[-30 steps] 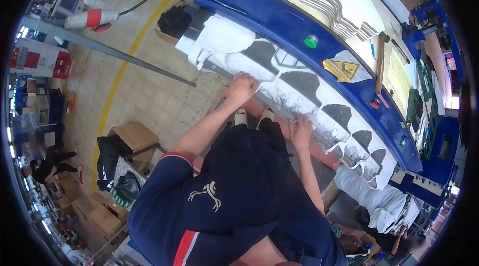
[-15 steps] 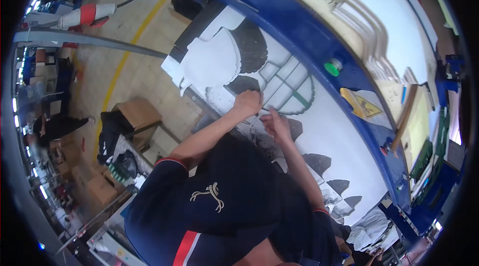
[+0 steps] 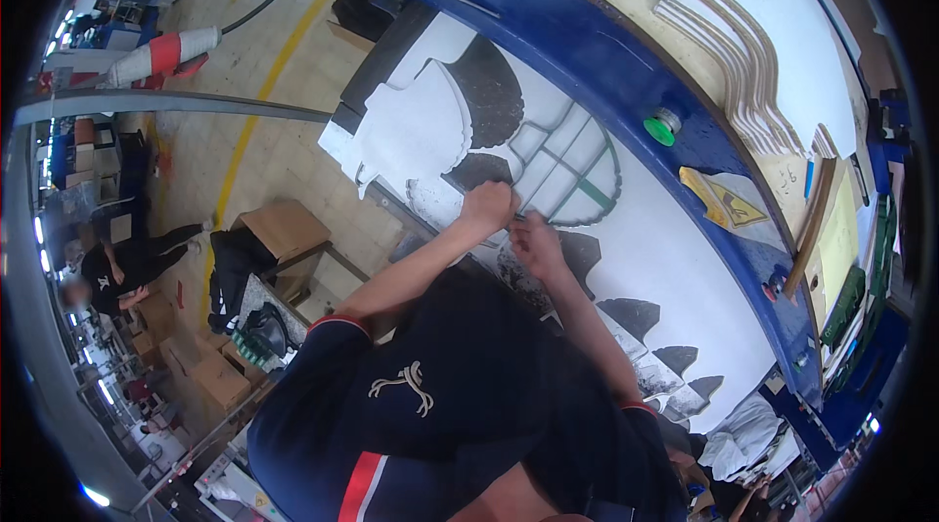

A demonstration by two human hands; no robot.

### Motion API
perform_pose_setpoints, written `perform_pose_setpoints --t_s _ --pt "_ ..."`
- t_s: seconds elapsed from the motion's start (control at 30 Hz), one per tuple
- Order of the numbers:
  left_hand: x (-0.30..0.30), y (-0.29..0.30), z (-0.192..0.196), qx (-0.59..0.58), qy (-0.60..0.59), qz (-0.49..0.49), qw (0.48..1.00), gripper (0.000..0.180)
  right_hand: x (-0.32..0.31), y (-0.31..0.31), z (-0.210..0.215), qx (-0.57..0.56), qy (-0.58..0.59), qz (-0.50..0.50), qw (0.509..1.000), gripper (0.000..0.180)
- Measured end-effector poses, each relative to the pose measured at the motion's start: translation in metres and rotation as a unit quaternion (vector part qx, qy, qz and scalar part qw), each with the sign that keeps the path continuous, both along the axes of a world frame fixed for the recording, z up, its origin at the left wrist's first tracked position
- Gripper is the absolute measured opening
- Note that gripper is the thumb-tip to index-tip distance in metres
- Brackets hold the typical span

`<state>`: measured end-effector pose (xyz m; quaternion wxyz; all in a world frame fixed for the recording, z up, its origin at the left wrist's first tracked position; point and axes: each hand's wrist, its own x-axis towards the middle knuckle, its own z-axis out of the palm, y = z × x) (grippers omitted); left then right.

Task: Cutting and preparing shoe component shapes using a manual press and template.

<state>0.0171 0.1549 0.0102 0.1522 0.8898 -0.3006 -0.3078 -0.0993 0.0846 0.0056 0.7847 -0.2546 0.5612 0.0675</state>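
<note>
A metal cutting die (image 3: 577,162), with a scalloped outer edge, inner crossbars and a green strip, lies flat on the white sheet (image 3: 665,258). My left hand (image 3: 489,209) is closed in a fist at the die's near left edge, its fingertips hidden. Close beside it, my right hand (image 3: 538,246) has its fingers curled at the die's near corner, thumb and forefinger pinched on the edge. Left of the die rests a stack of white cut pieces (image 3: 411,126) with scalloped edges. Dark gaps (image 3: 489,91) show where shapes are gone from the sheet.
A blue machine beam (image 3: 626,72) crosses behind the die, bearing a green push button (image 3: 661,127) and a yellow warning label (image 3: 734,204). Stacked curved white pieces (image 3: 773,43) stand on the far shelf. Cardboard boxes (image 3: 284,228) and another person (image 3: 127,272) are at the left.
The view has shifted slightly. Both my hands stay at the die's near edge, the right one a little more curled. The person at the left shows more fully.
</note>
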Motion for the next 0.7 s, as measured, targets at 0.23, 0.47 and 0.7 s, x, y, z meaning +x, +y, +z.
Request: perform_pose_setpoints --t_s 0.23,0.47,0.7 --pt "-0.002 -0.005 0.004 -0.03 -0.002 -0.036 0.999 0.038 -0.002 0.004 -0.01 -0.004 -0.055 -0.034 0.998 0.028" --pt "-0.001 -0.01 -0.005 -0.02 0.024 -0.044 0.999 0.036 -0.007 -0.005 -0.005 0.025 -0.048 -0.069 0.996 0.03" --pt "0.018 0.01 -0.012 -0.076 0.058 -0.047 0.994 0.038 -0.03 -0.08 0.182 -0.303 -0.217 0.356 0.857 0.037"
